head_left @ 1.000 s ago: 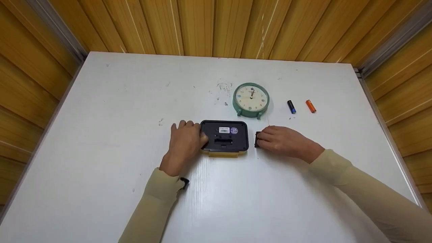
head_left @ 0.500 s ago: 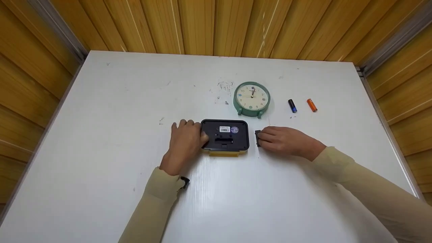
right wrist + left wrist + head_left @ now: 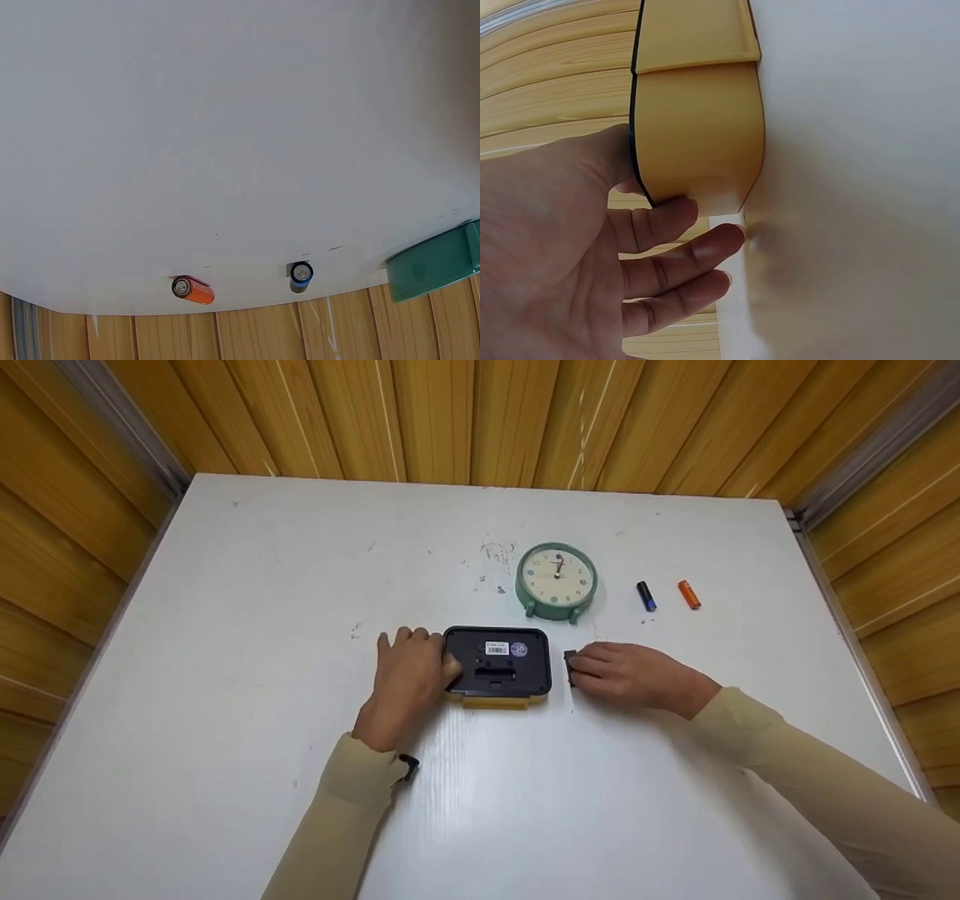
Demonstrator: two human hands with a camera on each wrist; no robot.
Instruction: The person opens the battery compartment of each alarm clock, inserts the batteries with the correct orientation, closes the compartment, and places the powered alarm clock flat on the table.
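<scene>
A rectangular yellow clock point(image 3: 529, 669) lies on its front, black back up, with a label, a round sticker and an uncovered battery slot. My left hand point(image 3: 409, 667) grips its left end, thumb over the back's edge. In the left wrist view the fingers point(image 3: 673, 219) curl against the yellow casing point(image 3: 697, 135). Just right of the clock, my right hand point(image 3: 630, 675) holds a small black battery cover point(image 3: 571, 657) at the table, mostly hidden under its fingers. The right wrist view does not show that hand.
A green round clock point(image 3: 556, 577) stands behind the yellow one. Right of it lie a black and blue battery point(image 3: 646, 596) and an orange battery point(image 3: 689, 595) on the white table point(image 3: 247, 660). Wood-slat walls point(image 3: 435, 420) border the table's back and sides.
The black battery cover has shifted very slightly under the right fingers, more of its top end now showing. The left hand and the yellow clock stay in place.
</scene>
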